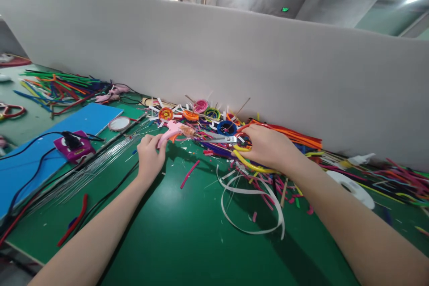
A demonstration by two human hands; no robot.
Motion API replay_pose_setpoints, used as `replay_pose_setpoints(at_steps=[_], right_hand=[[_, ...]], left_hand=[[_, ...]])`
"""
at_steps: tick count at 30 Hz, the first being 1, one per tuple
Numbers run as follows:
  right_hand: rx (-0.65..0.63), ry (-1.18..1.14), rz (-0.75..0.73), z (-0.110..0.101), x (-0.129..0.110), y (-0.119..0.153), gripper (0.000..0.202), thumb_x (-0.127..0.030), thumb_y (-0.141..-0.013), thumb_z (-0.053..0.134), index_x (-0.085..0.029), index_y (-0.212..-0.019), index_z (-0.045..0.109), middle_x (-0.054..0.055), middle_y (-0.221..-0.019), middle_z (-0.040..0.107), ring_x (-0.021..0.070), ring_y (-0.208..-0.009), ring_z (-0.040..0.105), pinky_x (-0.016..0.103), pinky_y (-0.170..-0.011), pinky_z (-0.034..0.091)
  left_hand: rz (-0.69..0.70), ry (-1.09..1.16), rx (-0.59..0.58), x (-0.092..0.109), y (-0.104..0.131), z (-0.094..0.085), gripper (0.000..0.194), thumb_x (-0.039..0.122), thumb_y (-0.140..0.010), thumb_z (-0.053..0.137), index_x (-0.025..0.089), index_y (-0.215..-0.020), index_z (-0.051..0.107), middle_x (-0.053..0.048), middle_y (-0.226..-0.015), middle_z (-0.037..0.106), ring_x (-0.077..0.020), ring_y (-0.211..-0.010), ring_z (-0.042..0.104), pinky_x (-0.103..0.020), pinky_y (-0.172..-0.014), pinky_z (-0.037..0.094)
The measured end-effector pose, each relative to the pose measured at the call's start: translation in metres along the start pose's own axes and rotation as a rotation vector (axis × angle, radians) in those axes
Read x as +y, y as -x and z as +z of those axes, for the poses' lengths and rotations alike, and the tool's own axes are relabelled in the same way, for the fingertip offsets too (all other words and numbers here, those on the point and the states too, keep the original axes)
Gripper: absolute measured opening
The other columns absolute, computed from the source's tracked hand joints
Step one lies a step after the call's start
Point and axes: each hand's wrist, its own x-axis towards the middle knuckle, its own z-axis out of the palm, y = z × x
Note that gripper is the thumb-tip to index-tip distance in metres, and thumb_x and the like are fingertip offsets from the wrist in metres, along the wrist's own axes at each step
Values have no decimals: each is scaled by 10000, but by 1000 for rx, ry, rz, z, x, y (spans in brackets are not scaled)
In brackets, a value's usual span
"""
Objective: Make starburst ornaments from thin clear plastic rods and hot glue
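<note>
Glue gun [171, 129] clamped in left grip [150, 151]; scissors [224, 139] half-hidden at right grip [268, 145], closure unclear

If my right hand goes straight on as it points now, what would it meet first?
Past the scissors it holds, the right hand would probably meet the blue round piece first, though depth is unclear in this single view.

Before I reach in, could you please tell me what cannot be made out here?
- Handles of the scissors: head view, mostly hidden by the right hand.
- Exact tip of the pink glue gun: head view, blurred.
- Full extent of the blue board: head view, cut off by the left edge.
- Any label on the white bottle: head view, too small.
</note>
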Motion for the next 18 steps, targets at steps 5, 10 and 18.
replay_pose_setpoints(at_steps=[5, 10, 18], right_hand=[[7, -10, -32, 5, -5, -6, 446, -508, -752, 545, -164, -1022, 634, 119, -1042, 671, 295, -965, 625, 375, -720, 499], [-28, -39, 36, 8, -11, -9, 427, -504, -762, 520, -210, -1042, 653, 86, -1051, 688, 299, -952, 640, 365, -671, 496], [-84, -1, 78, 2, -23, -14, 431, -520, -745, 537, -186, -977, 680, 106, -936, 714, 304, -864, 658, 349, -606, 481]], left_hand=[[-19, -3, -1, 0, 0, 0, 288, 342, -881, 449, 169, -1001, 646, -52, -800, 541, -212, -801, 528, -340, -736, 375], [-22, 3, 1, 0, 0, 0, 308, 352, -887, 442, 157, -1010, 646, -56, -807, 544, -212, -804, 527, -343, -742, 374], [-20, 16, -10, 3, 0, -1, 288, 341, -883, 448, 169, -1005, 645, -52, -807, 549, -206, -803, 532, -341, -744, 370]])
